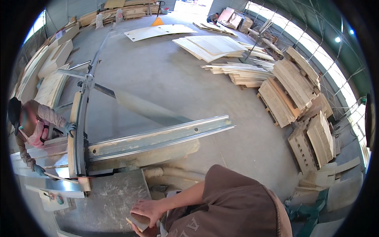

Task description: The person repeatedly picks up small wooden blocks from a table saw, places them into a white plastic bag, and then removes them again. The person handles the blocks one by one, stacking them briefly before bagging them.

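Note:
At the lower edge my right hand [149, 209] wraps over a small wooden block [140, 222] with a flat, greyish face and a pale edge. My left hand [145, 231], partly cut off by the picture's edge, grips the same block from below. Both hands are beside the scuffed dark table [106, 203] of a large sliding saw. On the table's far left edge, by the metal fence, sits a small wood offcut [84, 184].
A gloved co-worker [35, 122] leans over the saw at left, one hand on the crossbeam [81, 130], the other holding a thin stick [59, 177]. A long metal rail [162, 136] juts rightward. Stacked boards [294, 85] stand at right; large sheets [209, 47] lie beyond.

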`<state>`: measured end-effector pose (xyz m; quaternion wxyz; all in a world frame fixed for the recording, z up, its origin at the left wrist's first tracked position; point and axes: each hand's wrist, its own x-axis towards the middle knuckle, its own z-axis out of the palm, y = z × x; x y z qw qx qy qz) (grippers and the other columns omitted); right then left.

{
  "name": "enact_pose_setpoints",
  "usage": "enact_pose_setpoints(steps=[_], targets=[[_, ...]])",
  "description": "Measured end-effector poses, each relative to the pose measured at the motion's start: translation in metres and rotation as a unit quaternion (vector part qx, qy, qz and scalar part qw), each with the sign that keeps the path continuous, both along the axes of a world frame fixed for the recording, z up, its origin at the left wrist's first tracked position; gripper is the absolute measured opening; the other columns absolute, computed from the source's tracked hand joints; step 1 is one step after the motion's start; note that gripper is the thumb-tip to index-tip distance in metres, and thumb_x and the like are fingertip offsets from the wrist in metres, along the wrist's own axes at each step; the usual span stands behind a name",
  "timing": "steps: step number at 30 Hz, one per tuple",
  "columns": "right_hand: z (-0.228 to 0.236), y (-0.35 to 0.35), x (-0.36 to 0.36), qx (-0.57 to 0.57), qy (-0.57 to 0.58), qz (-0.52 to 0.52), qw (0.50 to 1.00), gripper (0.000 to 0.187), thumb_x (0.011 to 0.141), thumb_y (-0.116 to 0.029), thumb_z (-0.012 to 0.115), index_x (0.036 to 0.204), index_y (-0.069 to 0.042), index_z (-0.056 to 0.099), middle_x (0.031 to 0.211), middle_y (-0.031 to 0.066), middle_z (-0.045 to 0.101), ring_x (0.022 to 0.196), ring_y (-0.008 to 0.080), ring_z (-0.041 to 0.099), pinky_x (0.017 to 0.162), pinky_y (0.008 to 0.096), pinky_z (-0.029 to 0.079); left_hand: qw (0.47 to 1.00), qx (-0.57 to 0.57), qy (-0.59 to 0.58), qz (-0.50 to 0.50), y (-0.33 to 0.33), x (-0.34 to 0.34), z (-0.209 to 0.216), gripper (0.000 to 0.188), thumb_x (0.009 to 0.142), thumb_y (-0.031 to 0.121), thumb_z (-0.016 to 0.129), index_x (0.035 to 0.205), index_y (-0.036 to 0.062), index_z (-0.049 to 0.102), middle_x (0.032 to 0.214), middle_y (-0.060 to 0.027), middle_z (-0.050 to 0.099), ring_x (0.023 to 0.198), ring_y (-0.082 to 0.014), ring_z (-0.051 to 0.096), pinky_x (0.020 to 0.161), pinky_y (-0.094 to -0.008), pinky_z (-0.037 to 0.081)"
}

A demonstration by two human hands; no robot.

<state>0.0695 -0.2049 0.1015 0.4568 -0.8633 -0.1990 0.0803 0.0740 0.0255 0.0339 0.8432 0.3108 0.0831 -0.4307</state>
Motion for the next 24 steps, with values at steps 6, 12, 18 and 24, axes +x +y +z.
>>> enact_pose_setpoints(steps=[6,12,18,24], targets=[[0.002,0.006,0.022,0.008,-0.026,0.01,1.0,0.109,0.059,-0.044,0.094,0.146,0.003,0.05,0.141,0.024,0.057,0.133,0.0425,0.053,0.115,0.0523,0.04,0.998,-0.01,-0.055,0.017,-0.013,-0.001,0.036,0.087,0.1,0.073,0.047,0.168,0.0191,0.037,0.17,-0.0076,0.042,0.157,-0.0308,0.04,0.125,-0.0525,0.036],[-0.03,0.0,0.058,-0.134,-0.076,0.028,0.988,0.092,0.061,-0.036,0.096,0.137,-0.003,0.056,0.129,0.018,0.061,0.124,0.0409,0.058,0.103,0.054,0.045,0.973,0.169,0.036,0.15,0.024,0.007,-0.005,0.052,0.105,0.039,0.064,0.148,0.009,0.058,0.14,-0.0084,0.068,0.127,-0.0231,0.064,0.108,-0.0396,0.049],[-0.083,0.013,0.099,-0.313,-0.069,0.165,0.933,0.09,0.068,-0.035,0.094,0.141,-0.001,0.053,0.133,0.0149,0.058,0.128,0.0326,0.055,0.108,0.0487,0.042,0.906,0.317,0.085,0.268,0.046,-0.025,0.0,0.06,0.105,0.03,0.063,0.154,-0.0002,0.046,0.143,-0.0169,0.065,0.115,-0.0276,0.068,0.098,-0.0407,0.057],[-0.113,0.029,0.141,-0.363,-0.14,0.249,0.887,0.087,0.067,-0.034,0.095,0.137,-0.001,0.056,0.129,0.0137,0.06,0.126,0.0311,0.055,0.109,0.0458,0.043,0.863,0.36,0.126,0.33,0.049,-0.054,0.015,0.053,0.103,0.022,0.069,0.148,0.0,0.05,0.136,-0.0163,0.069,0.108,-0.0248,0.07,0.089,-0.0386,0.059]])
